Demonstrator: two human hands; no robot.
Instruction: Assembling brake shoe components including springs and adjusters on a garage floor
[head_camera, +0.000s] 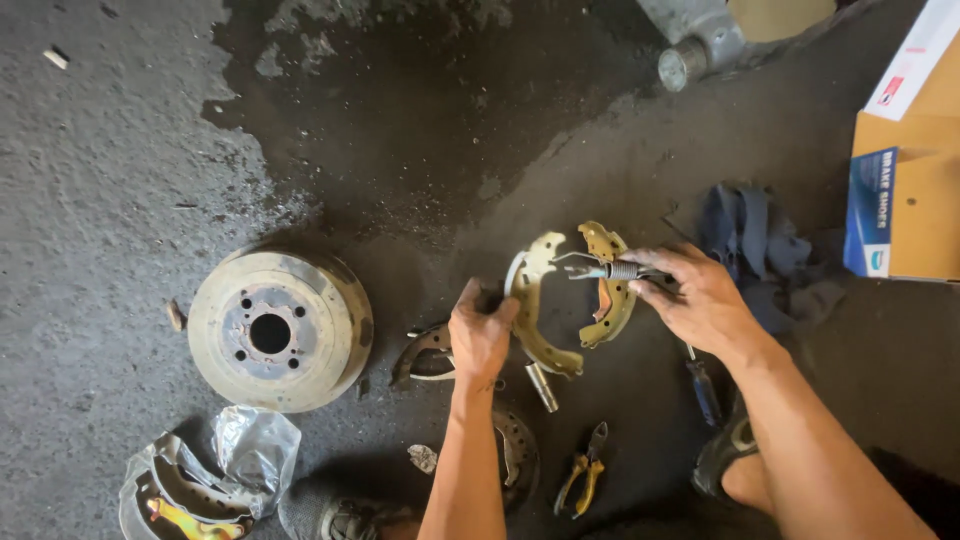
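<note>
Both forearms reach down from the bottom edge. Gripping the left brake shoe (535, 315), the left hand (480, 335) is clamped on its lower web. Just right, the right hand (700, 300) pinches a coiled return spring (612, 269), stretched toward the second shoe (608, 285). Pliers (583, 478) lie below; a brake drum (280, 330) sits well left. What looks like a screwdriver (703, 388) lies under the right wrist.

left hand (481, 335) clenched, right hand (700, 298) pinching
</note>
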